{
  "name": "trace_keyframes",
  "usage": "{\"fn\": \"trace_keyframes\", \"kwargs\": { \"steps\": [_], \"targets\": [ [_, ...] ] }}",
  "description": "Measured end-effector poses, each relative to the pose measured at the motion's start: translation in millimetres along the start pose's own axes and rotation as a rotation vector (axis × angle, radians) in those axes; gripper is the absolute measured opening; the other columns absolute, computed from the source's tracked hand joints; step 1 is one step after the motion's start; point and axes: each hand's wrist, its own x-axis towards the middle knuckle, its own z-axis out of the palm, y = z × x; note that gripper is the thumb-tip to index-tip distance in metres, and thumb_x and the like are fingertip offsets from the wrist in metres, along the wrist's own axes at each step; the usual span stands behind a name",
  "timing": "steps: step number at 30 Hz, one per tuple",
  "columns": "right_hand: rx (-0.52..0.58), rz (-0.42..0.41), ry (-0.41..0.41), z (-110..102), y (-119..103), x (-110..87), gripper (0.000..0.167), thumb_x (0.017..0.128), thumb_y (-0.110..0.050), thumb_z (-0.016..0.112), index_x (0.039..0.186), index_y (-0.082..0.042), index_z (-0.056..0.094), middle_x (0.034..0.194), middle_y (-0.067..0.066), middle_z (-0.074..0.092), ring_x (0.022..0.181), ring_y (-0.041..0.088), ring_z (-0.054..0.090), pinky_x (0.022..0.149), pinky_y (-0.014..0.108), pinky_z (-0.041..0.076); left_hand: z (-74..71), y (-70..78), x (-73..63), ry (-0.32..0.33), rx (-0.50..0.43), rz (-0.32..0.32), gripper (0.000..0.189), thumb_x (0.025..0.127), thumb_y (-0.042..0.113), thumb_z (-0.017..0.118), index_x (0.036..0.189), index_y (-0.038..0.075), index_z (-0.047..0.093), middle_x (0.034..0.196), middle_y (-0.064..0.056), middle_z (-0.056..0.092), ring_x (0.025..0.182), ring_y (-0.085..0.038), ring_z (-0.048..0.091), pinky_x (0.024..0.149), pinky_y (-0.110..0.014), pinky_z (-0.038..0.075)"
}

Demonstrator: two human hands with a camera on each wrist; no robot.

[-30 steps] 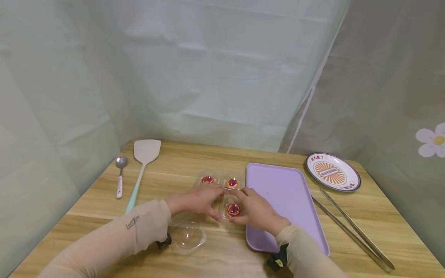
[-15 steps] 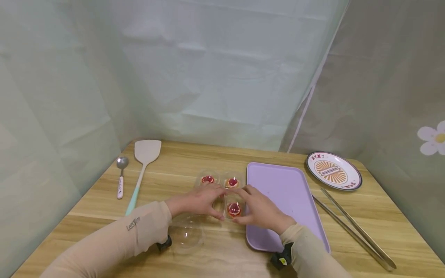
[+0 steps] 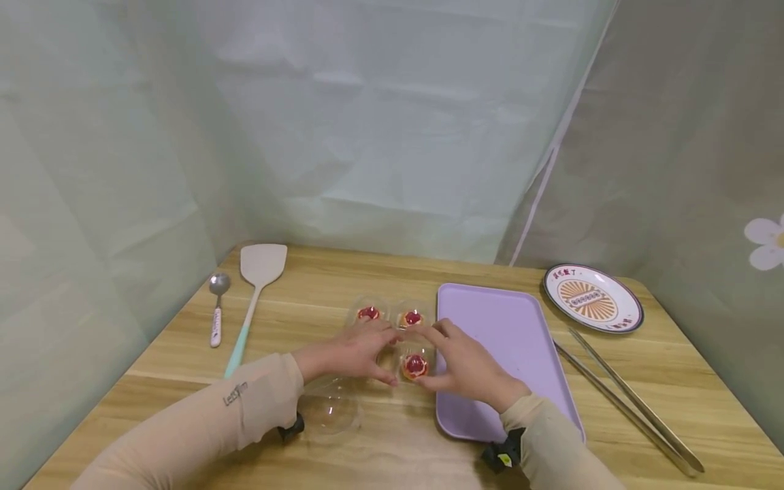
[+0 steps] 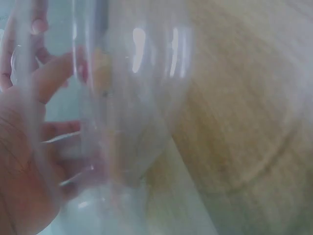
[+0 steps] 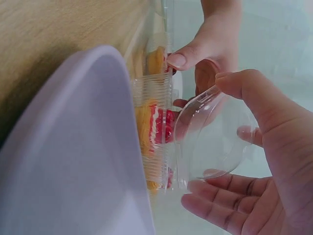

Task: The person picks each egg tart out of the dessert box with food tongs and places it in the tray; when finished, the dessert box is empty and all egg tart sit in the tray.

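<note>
Several joined clear plastic pastry cups (image 3: 392,354), with fruit tarts (image 3: 416,366) in them, stand mid-table left of the tray. My right hand (image 3: 468,364) holds a clear domed lid (image 5: 215,137) between thumb and fingers, tilted up beside the front right tart (image 5: 159,125). My left hand (image 3: 352,354) spans the front left cup, thumb at its near side and fingers toward the middle; it covers what is inside. Another clear dome (image 3: 331,408) lies under my left wrist and fills much of the left wrist view.
The lilac tray (image 3: 502,340) lies right beside the cups, under my right forearm. Metal tongs (image 3: 631,401) and a patterned plate (image 3: 594,299) are farther right. A white spatula with a mint handle (image 3: 260,269) and a spoon (image 3: 217,306) lie at the left.
My right hand has shifted slightly right, its thumb moving away from the left thumb and the front right tart. My left hand stays almost in place.
</note>
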Motion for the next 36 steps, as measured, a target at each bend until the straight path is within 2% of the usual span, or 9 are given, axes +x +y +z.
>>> {"fn": "trace_keyframes", "kwargs": {
  "steps": [3, 12, 20, 26, 32, 36],
  "targets": [
    [-0.001, 0.007, 0.018, -2.1, 0.2, -1.2, 0.078, 0.072, -0.044, 0.078, 0.14, -0.024, 0.045, 0.107, 0.004, 0.056, 0.075, 0.01, 0.053, 0.061, 0.027, 0.05, -2.2, 0.2, -0.8, 0.005, 0.012, 0.008, 0.078, 0.071, 0.056, 0.076, 0.131, 0.011, 0.055, 0.122, -0.004, 0.061, 0.117, -0.023, 0.053, 0.105, -0.043, 0.039],
    [-0.032, -0.021, 0.119, -6.6, -1.8, -4.5, 0.081, 0.07, -0.046, 0.079, 0.137, -0.017, 0.046, 0.11, 0.005, 0.059, 0.084, 0.015, 0.06, 0.07, 0.033, 0.055, -15.8, 4.6, -6.2, 0.048, 0.031, 0.03, 0.078, 0.072, 0.055, 0.076, 0.131, 0.009, 0.055, 0.124, -0.007, 0.061, 0.12, -0.025, 0.052, 0.111, -0.047, 0.033],
    [0.002, -0.067, 0.213, -8.3, -7.1, -6.1, 0.079, 0.069, -0.043, 0.081, 0.13, -0.008, 0.046, 0.111, 0.004, 0.06, 0.094, 0.018, 0.063, 0.076, 0.034, 0.055, -27.0, 14.2, -15.6, 0.138, 0.046, 0.088, 0.078, 0.071, 0.051, 0.079, 0.132, 0.01, 0.054, 0.126, -0.007, 0.059, 0.122, -0.027, 0.05, 0.11, -0.048, 0.034],
    [0.095, -0.073, 0.275, -9.7, -13.3, -7.0, 0.077, 0.068, -0.039, 0.083, 0.127, -0.008, 0.045, 0.106, 0.001, 0.059, 0.092, 0.014, 0.061, 0.075, 0.028, 0.055, -29.4, 25.5, -21.9, 0.212, 0.004, 0.131, 0.084, 0.067, 0.05, 0.082, 0.134, 0.011, 0.051, 0.126, -0.007, 0.058, 0.12, -0.025, 0.052, 0.105, -0.048, 0.041],
    [0.21, -0.087, 0.334, -11.5, -18.9, -8.7, 0.079, 0.067, -0.032, 0.086, 0.128, -0.007, 0.043, 0.117, 0.005, 0.06, 0.098, 0.016, 0.062, 0.074, 0.024, 0.053, -30.6, 33.0, -28.2, 0.271, -0.077, 0.153, 0.092, 0.066, 0.046, 0.084, 0.139, 0.007, 0.046, 0.133, -0.008, 0.055, 0.125, -0.027, 0.051, 0.105, -0.051, 0.04],
    [0.267, -0.113, 0.376, -9.8, -18.5, -10.0, 0.08, 0.068, -0.029, 0.086, 0.13, -0.006, 0.041, 0.12, 0.005, 0.06, 0.098, 0.019, 0.062, 0.072, 0.026, 0.053, -30.2, 33.9, -30.7, 0.293, -0.132, 0.182, 0.091, 0.067, 0.044, 0.084, 0.139, 0.006, 0.045, 0.131, -0.008, 0.056, 0.123, -0.025, 0.052, 0.103, -0.049, 0.044]
  ]
}}
